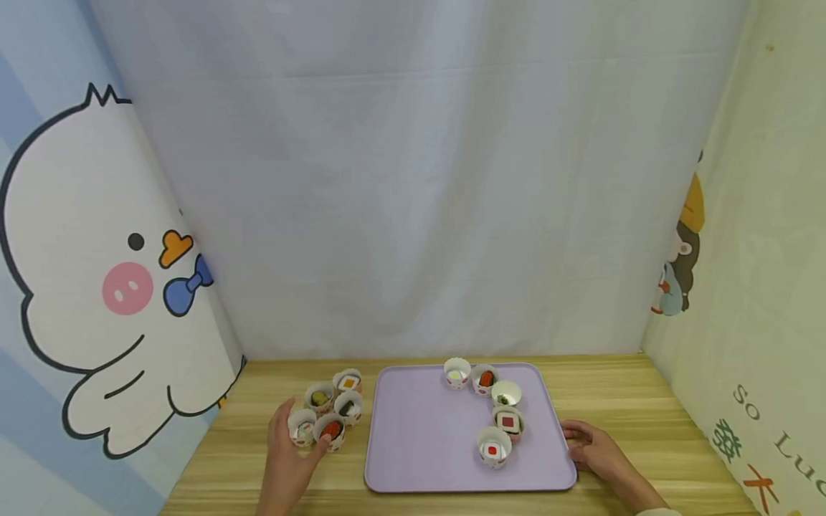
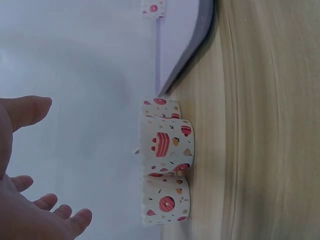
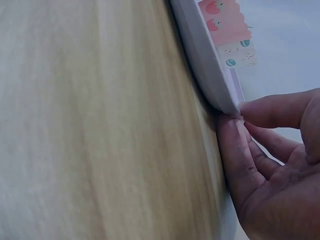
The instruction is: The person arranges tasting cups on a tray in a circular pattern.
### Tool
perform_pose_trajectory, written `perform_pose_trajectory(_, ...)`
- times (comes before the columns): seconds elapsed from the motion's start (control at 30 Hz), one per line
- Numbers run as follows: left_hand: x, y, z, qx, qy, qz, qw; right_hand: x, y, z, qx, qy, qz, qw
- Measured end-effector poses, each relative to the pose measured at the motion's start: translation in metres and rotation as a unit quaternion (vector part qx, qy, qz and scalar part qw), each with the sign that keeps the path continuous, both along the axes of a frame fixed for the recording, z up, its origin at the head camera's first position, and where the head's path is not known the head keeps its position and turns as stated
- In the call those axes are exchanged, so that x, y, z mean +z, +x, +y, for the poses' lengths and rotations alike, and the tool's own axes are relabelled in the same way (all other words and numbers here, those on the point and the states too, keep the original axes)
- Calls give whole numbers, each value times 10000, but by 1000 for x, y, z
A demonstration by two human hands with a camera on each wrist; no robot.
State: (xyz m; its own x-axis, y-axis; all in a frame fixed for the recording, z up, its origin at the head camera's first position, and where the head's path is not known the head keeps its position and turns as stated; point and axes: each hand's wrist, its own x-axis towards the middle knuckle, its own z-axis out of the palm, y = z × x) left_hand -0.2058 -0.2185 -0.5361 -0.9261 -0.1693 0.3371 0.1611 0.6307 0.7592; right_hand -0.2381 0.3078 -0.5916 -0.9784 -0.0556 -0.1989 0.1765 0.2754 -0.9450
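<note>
Ten cups (image 1: 493, 463), one tray (image 1: 419, 430)

Of the ten cups, five stand on the tray and five on the one worktop (image 1: 619, 387). Two solid orange-red toppings (image 1: 332, 430) show, one in each group of five. One left hand (image 1: 287, 462) and one right hand (image 1: 600, 453) make two hands. One large white cartoon bird (image 1: 77, 215) is printed at the left.

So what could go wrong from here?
Two things, perhaps. The left hand is spread at the left cups, which stand close together, so closing on one might knock a neighbour over and spill what is inside. The right hand pinches the edge of the tray; a tug or lift there might slide or tip the tray cups, which stand mostly toward that side.
</note>
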Motion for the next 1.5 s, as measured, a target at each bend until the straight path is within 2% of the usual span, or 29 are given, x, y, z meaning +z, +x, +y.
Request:
perform_pose_trajectory(0.17, -11, -9, -9, -55, 235, -860, 9960, -1, 0, 1, 53, -31, 20, 10000)
perform_pose_trajectory(0.23, -15, -12, -10, -144, 423, -1119, 9927, 0, 0, 2, 53, -29, 39, 10000)
perform_pose_trajectory(0.33, -21, -16, -9, -242, 613, -1306, 9892, 0, 0, 2, 66, -18, 72, 10000)
perform_pose_trajectory(0.5, -32, -23, -5, -236, 770, -1292, 9883, 0, 0, 2, 13, -20, 35, 10000)
perform_pose_trajectory(0.73, -40, -26, -1, -84, 636, -1027, 9926, 0, -1, 0, -87, -41, -71, 9999)
perform_pose_trajectory(1.0, -39, -25, 0, 141, 484, -890, 9948, 0, -1, 1, -30, -15, 1, 10000)
perform_pose_trajectory(1.13, -37, -26, -5, 296, 541, -887, 9941, 0, 0, 1, -14, -22, 3, 10000)
perform_pose_trajectory(1.33, -32, -26, -17, 622, 658, -666, 9937, 3, 1, -1, -46, -59, 21, 10000)
perform_pose_trajectory(1.5, -31, -27, -29, 625, 914, -986, 9889, 3, 1, -1, -28, -3, 88, 10000)
